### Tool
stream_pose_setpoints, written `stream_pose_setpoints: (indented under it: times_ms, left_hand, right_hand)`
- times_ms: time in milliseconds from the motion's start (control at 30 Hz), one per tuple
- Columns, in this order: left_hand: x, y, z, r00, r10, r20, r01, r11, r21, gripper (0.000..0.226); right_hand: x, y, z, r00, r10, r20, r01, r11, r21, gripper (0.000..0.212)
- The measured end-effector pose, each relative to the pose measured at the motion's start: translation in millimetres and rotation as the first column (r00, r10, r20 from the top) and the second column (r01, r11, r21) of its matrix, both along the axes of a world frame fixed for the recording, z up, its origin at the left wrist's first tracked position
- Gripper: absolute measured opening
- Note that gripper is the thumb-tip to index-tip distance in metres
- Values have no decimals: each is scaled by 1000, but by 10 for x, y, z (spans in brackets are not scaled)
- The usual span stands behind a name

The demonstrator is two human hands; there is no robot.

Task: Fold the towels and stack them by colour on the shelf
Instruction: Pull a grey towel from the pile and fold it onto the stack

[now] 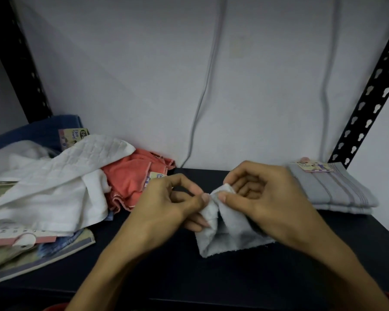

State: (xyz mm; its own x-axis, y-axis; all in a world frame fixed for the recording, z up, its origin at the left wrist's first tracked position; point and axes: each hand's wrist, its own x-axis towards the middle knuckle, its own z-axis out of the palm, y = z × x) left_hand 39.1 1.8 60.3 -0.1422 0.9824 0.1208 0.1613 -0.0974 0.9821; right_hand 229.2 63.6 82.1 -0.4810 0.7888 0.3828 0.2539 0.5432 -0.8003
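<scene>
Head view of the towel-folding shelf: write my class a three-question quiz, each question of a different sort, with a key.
1. True or false: the folded grey striped towel lies on the shelf to the right of both hands.
2. What do the left hand and right hand pinch together?
A. the coral towel
B. the small pale grey towel
C. the blue towel
3. Fill in: in the unfolded pile at left, the white towel lies partly over the ____ towel.

Key
1. True
2. B, the small pale grey towel
3. coral
</scene>
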Motion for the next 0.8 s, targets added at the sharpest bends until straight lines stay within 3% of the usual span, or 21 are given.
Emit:
stream_pose_setpoints:
  times_ms: [267, 500, 600, 733, 800]
  left_hand:
    - [32, -51, 8, 990, -92, 106, 99, 993, -66, 17]
    - [38, -108, 22, 969, -201, 143, 219, 968, -122, 22]
    - [-18, -100, 12, 977, -215, 20, 215, 969, -125, 19]
    - [-222, 38, -101, 946, 54, -320, -51, 999, 16, 8]
    - [-264, 118, -157, 923, 133, -361, -118, 991, 64, 2]
  right_hand:
    - [15, -189, -148, 992, 109, 58, -116, 984, 137, 14]
    - [82, -208, -344, 951, -48, 306, -138, 819, 557, 11]
    - [187, -193, -375, 961, -29, 277, -130, 831, 540, 9]
    - [393, -206, -336, 978, 43, 203, -116, 925, 362, 9]
    - [477, -231, -307, 983, 85, 161, -126, 955, 268, 10]
